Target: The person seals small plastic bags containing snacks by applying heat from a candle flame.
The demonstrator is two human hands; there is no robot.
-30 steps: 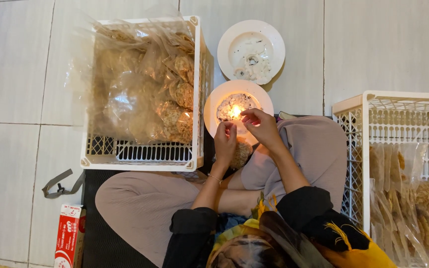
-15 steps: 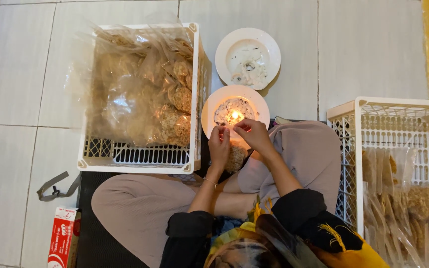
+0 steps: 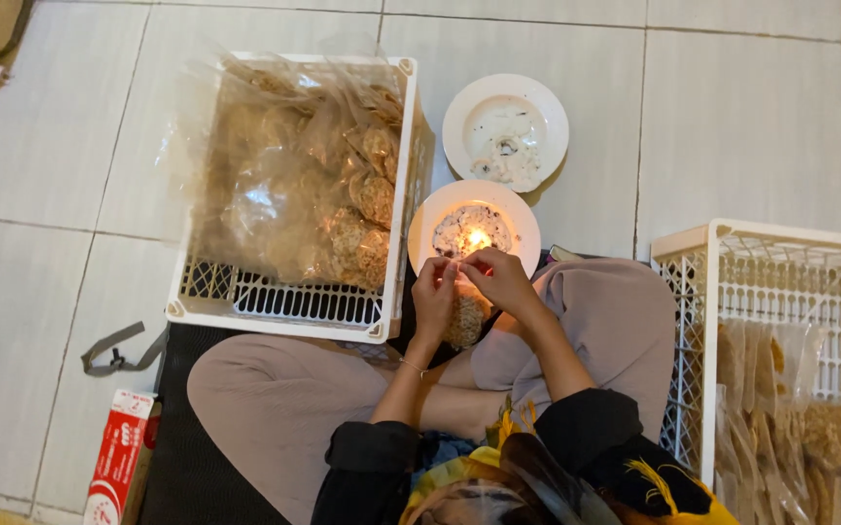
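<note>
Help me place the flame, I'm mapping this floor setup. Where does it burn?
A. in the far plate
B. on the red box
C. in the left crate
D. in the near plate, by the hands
D: the flame burns in the near plate, just beyond the left hand and right hand.

Single head view, overhead, facing straight down at moderate range; lap and hands at lower centre, tiled floor [image 3: 732, 126] filling upper frame, crates cropped at both sides.
</note>
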